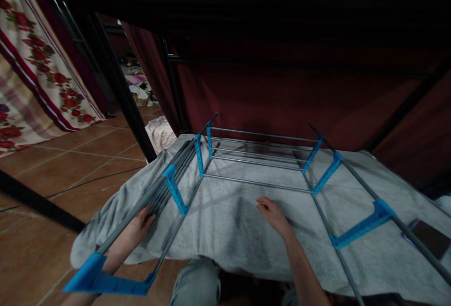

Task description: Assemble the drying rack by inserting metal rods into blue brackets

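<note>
A rack frame of grey tubes (238,184) joined by blue plastic brackets (176,191) stands on the grey blanket. Several loose grey tubes (176,174) lie side by side along its left side. My left hand (143,221) reaches under the frame's left upper tube, with curled fingers at the near ends of the loose tubes; its grip is partly hidden. Over the blanket, between the two sides of the frame, my right hand (270,212) is loosely bent with nothing visible in it. Thin crossbars link the frame's sides at the far end.
The grey blanket (232,221) covers a bunk bed with black metal posts (123,90). A dark red curtain (253,94) hangs behind. A dark phone-like object (428,238) lies at right. A floral cloth (42,57) hangs at left above the tiled floor (95,155), where a cable runs.
</note>
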`<state>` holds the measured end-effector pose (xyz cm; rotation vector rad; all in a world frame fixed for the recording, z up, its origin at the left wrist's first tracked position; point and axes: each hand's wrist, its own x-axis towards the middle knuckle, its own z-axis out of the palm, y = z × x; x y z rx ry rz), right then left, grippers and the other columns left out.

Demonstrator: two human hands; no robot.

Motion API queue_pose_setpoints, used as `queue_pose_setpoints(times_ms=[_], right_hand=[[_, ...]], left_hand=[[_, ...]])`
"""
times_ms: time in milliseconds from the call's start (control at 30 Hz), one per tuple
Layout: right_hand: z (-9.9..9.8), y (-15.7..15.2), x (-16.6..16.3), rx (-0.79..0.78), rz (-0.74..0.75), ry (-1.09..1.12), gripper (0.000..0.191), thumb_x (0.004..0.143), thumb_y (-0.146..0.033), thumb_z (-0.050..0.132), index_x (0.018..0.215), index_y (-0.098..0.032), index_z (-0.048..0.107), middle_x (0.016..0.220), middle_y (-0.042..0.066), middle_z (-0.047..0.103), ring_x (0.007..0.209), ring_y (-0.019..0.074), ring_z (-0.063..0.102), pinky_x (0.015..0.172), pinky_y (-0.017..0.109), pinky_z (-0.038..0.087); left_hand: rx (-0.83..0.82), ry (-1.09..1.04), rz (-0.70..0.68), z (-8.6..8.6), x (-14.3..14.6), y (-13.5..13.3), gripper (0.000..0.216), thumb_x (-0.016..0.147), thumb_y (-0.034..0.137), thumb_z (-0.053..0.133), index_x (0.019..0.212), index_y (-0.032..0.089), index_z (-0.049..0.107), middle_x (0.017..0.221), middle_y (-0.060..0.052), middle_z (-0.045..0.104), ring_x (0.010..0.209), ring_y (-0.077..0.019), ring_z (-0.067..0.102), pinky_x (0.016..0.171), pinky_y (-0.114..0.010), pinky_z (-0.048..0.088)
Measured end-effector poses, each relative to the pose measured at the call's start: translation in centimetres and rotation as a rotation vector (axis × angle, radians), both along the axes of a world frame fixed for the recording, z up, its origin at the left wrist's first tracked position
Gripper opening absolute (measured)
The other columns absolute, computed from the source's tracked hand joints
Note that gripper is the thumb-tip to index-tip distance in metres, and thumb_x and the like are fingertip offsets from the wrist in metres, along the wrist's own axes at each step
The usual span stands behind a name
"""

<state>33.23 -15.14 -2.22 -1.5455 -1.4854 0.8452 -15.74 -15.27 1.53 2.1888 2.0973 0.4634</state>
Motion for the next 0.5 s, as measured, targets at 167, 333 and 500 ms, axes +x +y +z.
queue_pose_setpoints(times_ms=[167,333,500], right_hand=[[-0.4,-1.3,-0.2,-0.028,0.059,-0.072,0.028,0.082,-0.031,0.05,0.099,-0.021,0.07,0.09,0.006,0.075,0.087,0.0228,0.07,0.083,0.036,0.052],[-0.2,-0.6,-0.2,-0.021,0.042,-0.126,0.028,0.082,-0.026,0.048,0.099,-0.02,0.07,0.095,0.009,0.076,0.092,0.0238,0.071,0.086,0.037,0.052],[-0.4,-0.5,0.2,-0.028,0.055,-0.15,0.029,0.082,-0.023,0.048,0.099,-0.021,0.07,0.098,0.008,0.076,0.094,0.0234,0.07,0.089,0.037,0.051]], left_hand=[[-0.092,0.29,0.015,-1.4,2.2,3.3,0.038,0.093,0.024,0.03,0.108,0.007,0.06,0.105,-0.019,0.064,0.102,-0.0286,0.062,0.093,-0.038,0.046],[-0.101,0.343,0.015,-0.6,3.9,3.7,0.04,0.091,0.01,0.024,0.105,0.002,0.06,0.096,-0.021,0.066,0.09,-0.0301,0.066,0.076,-0.035,0.047],[-0.08,0.196,0.04,1.5,4.0,4.0,0.035,0.09,0.008,0.029,0.096,0.002,0.063,0.074,-0.015,0.065,0.073,-0.0289,0.066,0.066,-0.034,0.044]])
